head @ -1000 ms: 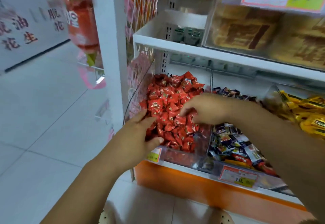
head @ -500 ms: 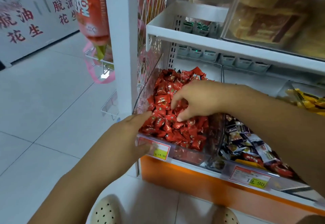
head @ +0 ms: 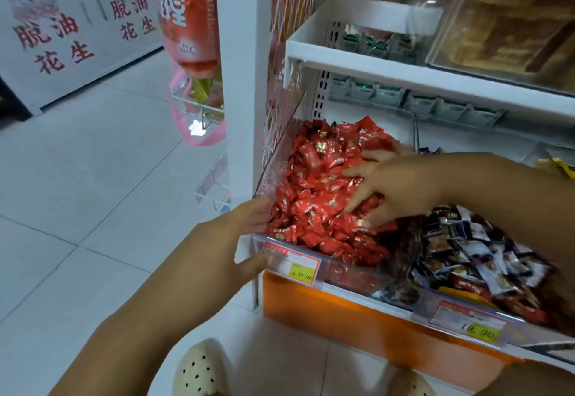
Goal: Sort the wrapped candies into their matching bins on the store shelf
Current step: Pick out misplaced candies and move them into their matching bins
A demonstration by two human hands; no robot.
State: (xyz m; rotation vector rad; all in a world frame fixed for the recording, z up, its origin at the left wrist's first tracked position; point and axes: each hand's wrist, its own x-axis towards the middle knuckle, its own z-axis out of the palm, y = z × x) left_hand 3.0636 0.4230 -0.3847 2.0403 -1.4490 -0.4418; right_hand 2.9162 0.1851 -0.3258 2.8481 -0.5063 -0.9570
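**The right hand [head: 395,190] is laid flat on the red candies [head: 320,184] in the left bin [head: 280,153].**

The fingers of this hand are spread and nearly straight and are pressed on the heap. Nothing is seen pinched, but what lies under the palm is hidden. The left hand [head: 230,240] is rested against the front left corner of the bin, with the fingers on the side wall and the thumb at the price tag [head: 292,263], and it is not closed round it. The dark mixed candies [head: 485,258] are found in the next bin to the right, under the right forearm. The right hand is therefore judged the nearer one for any stray piece. Such a piece would have to be lifted over the clear divider [head: 401,249] between the bins, and little room is left above by the upper shelf [head: 373,65].
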